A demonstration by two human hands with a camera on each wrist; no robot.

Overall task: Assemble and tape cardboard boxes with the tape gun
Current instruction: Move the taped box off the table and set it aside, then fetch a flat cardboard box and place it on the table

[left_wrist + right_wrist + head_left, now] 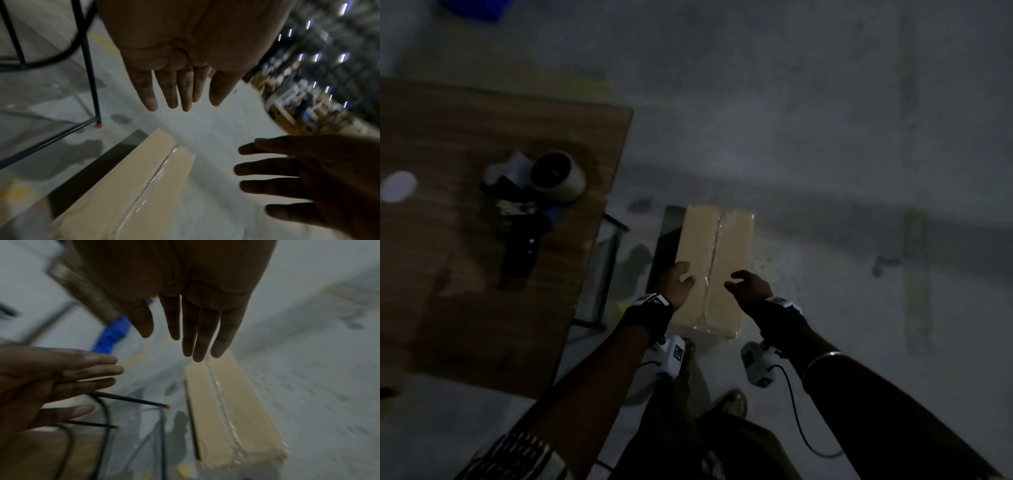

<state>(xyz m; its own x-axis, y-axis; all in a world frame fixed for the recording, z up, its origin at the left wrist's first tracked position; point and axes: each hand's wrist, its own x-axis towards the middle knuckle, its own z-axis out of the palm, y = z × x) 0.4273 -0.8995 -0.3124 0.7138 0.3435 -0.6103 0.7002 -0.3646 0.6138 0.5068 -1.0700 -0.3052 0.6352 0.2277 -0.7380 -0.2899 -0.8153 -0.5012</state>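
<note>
Cardboard box (714,267) lies lengthwise away from the person, taped seam along it, both hands (676,282) spread, empty.

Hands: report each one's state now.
Left hand: open, fingers straight, holding nothing, above the box.
Right hand: open, fingers spread, holding nothing.

The tape gun (530,202) lies on the surface (465,308) at frame left; the taped box (714,270) sits on the floor (842,171) at centre, right of it.

The box (714,267) is matt tan cardboard – its seam tape (226,410) glossy, wrinkled; the table (465,274) is wood-grained. The floor (825,137) looks dull, scuffed.
</note>
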